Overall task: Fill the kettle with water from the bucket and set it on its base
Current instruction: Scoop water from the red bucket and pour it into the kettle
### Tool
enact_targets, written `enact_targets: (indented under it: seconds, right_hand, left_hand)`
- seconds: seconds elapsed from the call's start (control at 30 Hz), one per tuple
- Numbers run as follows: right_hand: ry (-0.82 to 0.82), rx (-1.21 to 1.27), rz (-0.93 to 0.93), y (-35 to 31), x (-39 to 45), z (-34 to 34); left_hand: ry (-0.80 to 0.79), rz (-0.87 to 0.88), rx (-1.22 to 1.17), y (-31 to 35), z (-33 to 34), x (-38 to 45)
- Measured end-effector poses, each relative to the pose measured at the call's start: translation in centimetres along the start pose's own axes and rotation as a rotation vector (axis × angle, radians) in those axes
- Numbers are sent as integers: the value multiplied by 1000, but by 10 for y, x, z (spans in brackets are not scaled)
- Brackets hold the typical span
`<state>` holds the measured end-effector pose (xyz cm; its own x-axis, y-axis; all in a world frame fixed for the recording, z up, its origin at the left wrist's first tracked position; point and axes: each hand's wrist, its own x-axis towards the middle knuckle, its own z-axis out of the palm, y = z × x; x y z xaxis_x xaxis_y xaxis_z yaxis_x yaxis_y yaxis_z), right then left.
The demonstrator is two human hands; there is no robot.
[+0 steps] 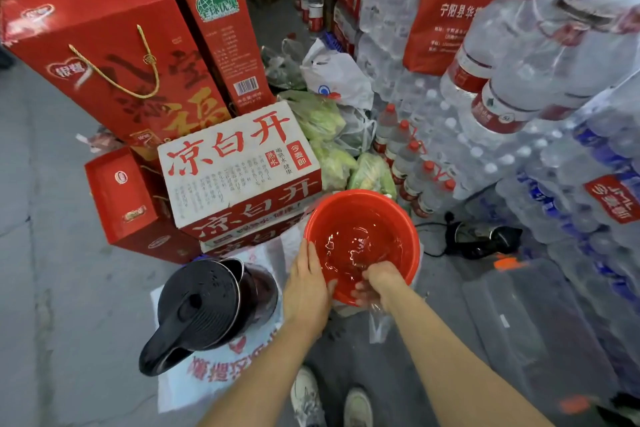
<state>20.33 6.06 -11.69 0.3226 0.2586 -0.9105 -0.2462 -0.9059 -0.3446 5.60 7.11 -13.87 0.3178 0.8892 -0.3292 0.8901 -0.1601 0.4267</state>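
Note:
A red plastic bucket point(401, 218) with rippling water in it sits just ahead of me. My left hand point(308, 282) grips its near-left rim, and my right hand point(379, 282) holds the near rim beside it, fingers curled over the edge. A black kettle point(204, 305) stands to the left on a white printed bag, lid flipped up, handle pointing toward me. The kettle's black base point(481, 239) lies on the floor to the right of the bucket, its cord trailing left.
Red gift boxes point(114, 55) and a white-and-red carton point(239, 166) stand behind the kettle. Shrink-wrapped packs of water bottles point(519, 97) are stacked on the right. Bags of green vegetables point(332, 156) lie behind the bucket. My shoes point(329, 399) are below.

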Motion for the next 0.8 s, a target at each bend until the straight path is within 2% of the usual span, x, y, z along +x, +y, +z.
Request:
enact_targets:
  seconds: [0.2,0.4,0.63,0.8]
  right_hand:
    - [73,136,-207,29,-1,-5]
    - [43,231,-401,67,-23,-20]
    - [36,336,-478,84,-49,-42]
    - [-4,362,-546,83,-69,-50]
  left_hand:
    - [-11,-23,41,2,-3,0]
    - [-6,-8,83,-2,-5,-1]
    - [-18,44,189,-4,-7,-3]
    - [-92,168,243,-15,-14,-8]
